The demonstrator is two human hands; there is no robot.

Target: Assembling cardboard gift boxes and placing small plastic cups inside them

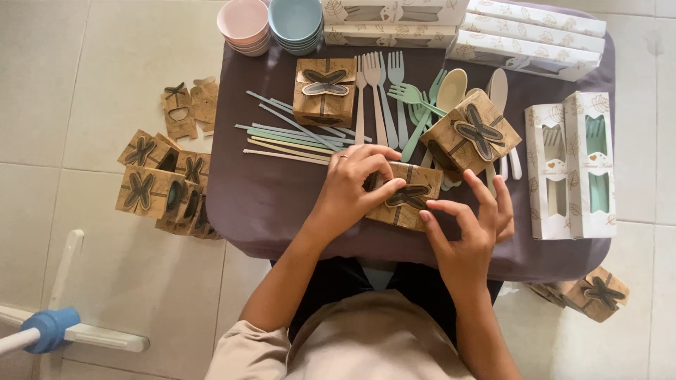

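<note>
Head view, looking straight down: both forearms rise from the bottom of the frame and meet at the centre, over the near edge of a small table covered in dark purple cloth. The left hand is bent at the wrist with its fingers curled over the left end of a brown box printed with a butterfly shape, clenching it from above; a ring shows on one finger. The right hand sits just to the lower right of the box, fingers spread and arched, with the forefinger and thumb tips touching the box's right end rather than wrapping it. The box lies flat on the cloth at the middle of the frame.

Above it, two more brown boxes stand on the table, one tilted at centre right. Between them lie pale forks, spoons and a fan of thin sticks. Pink and blue bowls are stacked at the top edge, beside long white cartons. Two windowed white cartons lie at the right. Flat brown boxes are heaped on the tiled floor at the left.
</note>
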